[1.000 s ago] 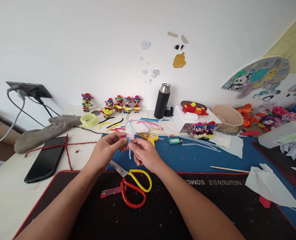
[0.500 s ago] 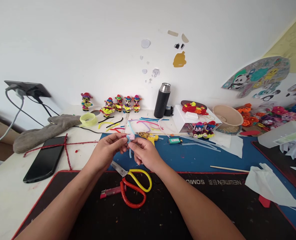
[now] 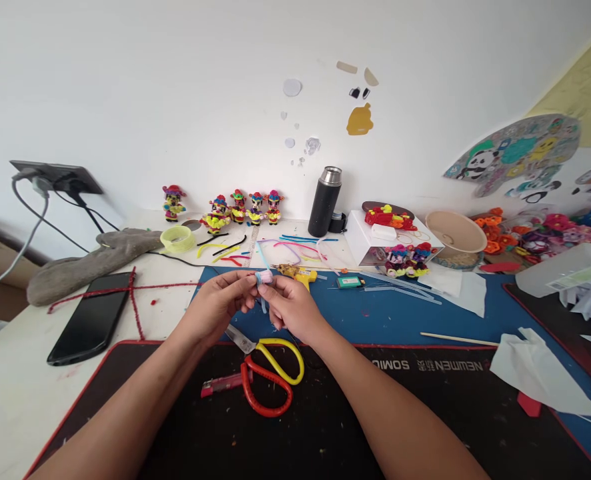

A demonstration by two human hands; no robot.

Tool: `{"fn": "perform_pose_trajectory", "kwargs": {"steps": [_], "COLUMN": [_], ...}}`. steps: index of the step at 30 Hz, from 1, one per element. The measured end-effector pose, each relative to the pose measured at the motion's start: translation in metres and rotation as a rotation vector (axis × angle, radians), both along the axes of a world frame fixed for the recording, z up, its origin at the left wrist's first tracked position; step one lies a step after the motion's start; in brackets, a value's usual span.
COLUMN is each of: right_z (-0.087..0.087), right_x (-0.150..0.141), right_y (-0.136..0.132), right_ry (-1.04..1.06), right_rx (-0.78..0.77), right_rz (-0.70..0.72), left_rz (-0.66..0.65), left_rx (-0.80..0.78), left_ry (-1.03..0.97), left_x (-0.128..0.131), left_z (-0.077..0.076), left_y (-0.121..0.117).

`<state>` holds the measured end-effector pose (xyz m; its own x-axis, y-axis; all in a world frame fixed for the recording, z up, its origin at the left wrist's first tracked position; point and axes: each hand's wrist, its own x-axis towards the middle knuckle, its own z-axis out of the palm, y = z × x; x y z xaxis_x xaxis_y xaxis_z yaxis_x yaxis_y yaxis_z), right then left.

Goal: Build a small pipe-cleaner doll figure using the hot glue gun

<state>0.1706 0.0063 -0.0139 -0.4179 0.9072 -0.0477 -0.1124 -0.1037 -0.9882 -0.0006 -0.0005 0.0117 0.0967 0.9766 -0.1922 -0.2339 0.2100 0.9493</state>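
Left hand and right hand are jointly pinching a pink-and-blue bundle over the blue mat on the bench. A slackening pinch could be letting the blue strand unwind; its dangling end could be snagging on the scissors, which are lying at 6 o'clock. A glue gun is crowding the right hand from 3 o'clock. A flask is standing at 1 o'clock, figurines at 11.

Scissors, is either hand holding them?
No, the scissors lie mostly on the black mat while the left hand and right hand hold a pink and blue piece.
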Motion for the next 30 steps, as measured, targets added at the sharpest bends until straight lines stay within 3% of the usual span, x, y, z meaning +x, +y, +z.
{"fn": "perform_pose_trajectory", "kwargs": {"steps": [11,18,30], "right_z": [0.0026,0.0037,0.0021], "right_x": [0.002,0.0012,0.0014], "right_y": [-0.0005,0.0,0.0008], "right_ry": [-0.001,-0.005,0.032], "right_rx": [0.007,0.004,-0.017], "right_rz": [-0.028,-0.06,-0.084], "left_rz": [-0.033,-0.036,0.023], "left_rx": [-0.036,0.03,0.258], "left_ry": [-0.037,0.036,0.523], "left_x": [-0.0003,-0.0007,-0.001], "left_z": [-0.0003,-0.0005,0.0062], "left_y": [-0.0016,-0.003,-0.0044]}}
